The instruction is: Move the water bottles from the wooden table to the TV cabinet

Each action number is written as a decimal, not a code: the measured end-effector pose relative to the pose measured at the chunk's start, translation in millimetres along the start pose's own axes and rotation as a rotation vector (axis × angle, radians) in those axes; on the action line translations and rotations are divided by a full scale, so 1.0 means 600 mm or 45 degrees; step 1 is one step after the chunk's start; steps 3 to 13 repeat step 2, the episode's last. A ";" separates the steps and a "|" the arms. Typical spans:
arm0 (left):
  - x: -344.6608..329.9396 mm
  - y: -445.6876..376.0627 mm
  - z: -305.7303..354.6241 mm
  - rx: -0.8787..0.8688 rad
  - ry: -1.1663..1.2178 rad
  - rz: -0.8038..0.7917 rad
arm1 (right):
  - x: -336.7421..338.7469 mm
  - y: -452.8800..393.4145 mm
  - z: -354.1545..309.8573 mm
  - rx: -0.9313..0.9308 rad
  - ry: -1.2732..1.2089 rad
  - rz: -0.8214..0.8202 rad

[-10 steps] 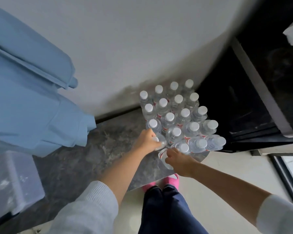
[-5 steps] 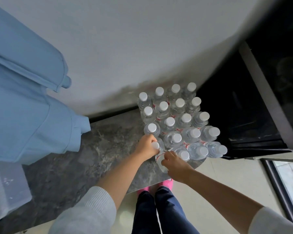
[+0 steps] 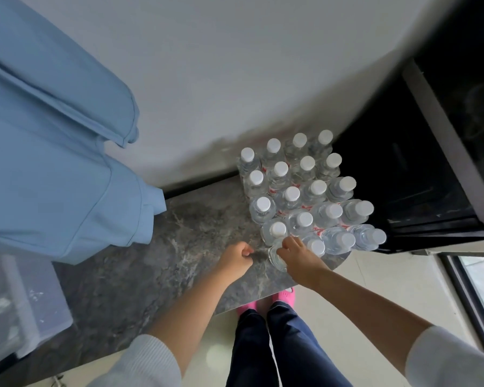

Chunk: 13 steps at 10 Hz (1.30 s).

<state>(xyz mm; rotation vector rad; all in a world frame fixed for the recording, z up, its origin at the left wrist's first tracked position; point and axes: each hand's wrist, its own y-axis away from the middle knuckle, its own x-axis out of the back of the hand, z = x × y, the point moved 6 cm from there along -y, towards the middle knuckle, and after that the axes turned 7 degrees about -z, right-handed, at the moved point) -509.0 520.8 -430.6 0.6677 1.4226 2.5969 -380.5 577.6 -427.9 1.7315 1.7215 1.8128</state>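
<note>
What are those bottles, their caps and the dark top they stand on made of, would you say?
The water bottles look like clear thin plastic: you see through them and light glints off their ribbed sides. Their caps seem opaque white plastic with a matte look. The cabinet top looks like grey veined stone or a stone-pattern laminate, smooth with a slight sheen; the picture cannot settle which.

Soft daylight, wide-angle edge warp
</note>
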 end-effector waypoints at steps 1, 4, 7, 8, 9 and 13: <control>-0.002 0.016 -0.009 -0.006 -0.068 0.045 | 0.004 0.009 0.000 0.022 -0.020 0.040; 0.006 0.029 0.006 -0.030 -0.116 0.167 | 0.022 0.031 0.012 -0.017 -0.188 0.114; 0.006 0.029 0.006 -0.030 -0.116 0.167 | 0.022 0.031 0.012 -0.017 -0.188 0.114; 0.006 0.029 0.006 -0.030 -0.116 0.167 | 0.022 0.031 0.012 -0.017 -0.188 0.114; 0.006 0.029 0.006 -0.030 -0.116 0.167 | 0.022 0.031 0.012 -0.017 -0.188 0.114; 0.006 0.029 0.006 -0.030 -0.116 0.167 | 0.022 0.031 0.012 -0.017 -0.188 0.114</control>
